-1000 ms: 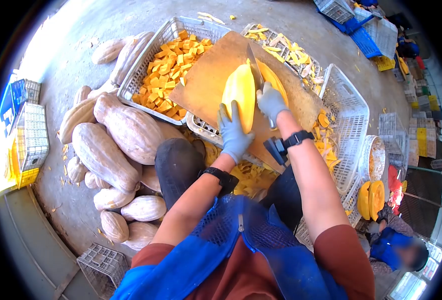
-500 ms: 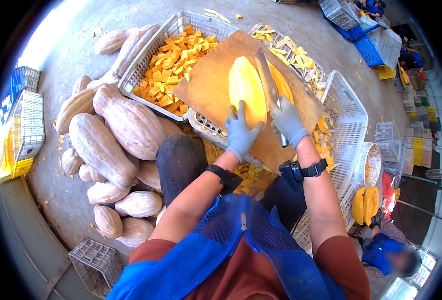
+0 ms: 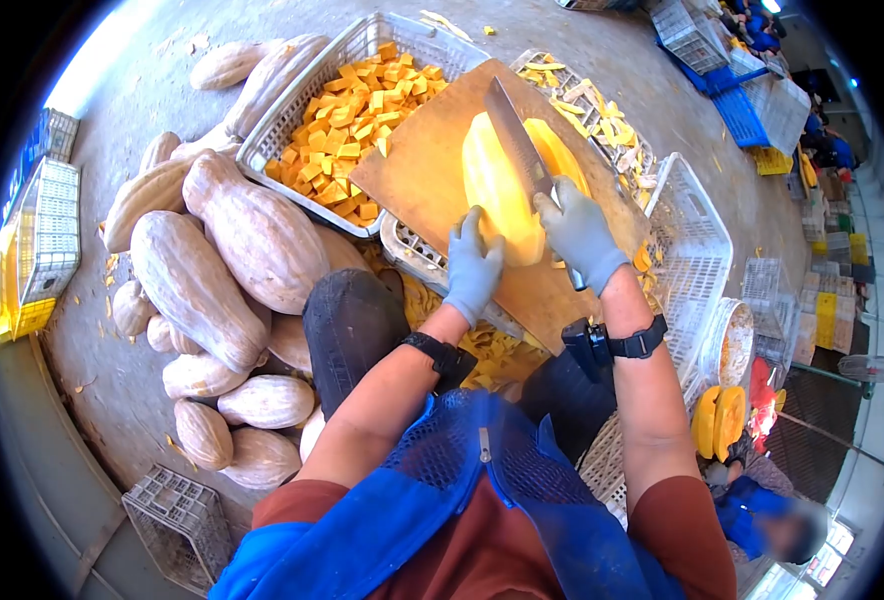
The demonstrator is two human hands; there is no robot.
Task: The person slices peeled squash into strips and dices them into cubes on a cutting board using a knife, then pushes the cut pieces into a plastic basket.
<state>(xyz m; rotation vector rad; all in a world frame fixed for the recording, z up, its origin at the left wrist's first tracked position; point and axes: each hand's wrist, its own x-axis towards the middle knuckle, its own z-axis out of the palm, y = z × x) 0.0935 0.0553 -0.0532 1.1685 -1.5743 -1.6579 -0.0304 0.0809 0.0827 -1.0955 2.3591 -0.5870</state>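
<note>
Slicing seems under way: the knife (image 3: 515, 135) is gripped in the right hand (image 3: 579, 238), peeled squash (image 3: 488, 188) touched by the half-open left hand (image 3: 474, 268). Firm bracing seems needed.

No text, label, brand, number or sign can be read anywhere here.

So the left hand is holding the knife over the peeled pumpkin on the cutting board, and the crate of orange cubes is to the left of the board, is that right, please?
Not quite: the head view shows the knife in the right hand, over the peeled pumpkin on the cutting board. The crate of orange cubes is to its left, as you say.
</note>
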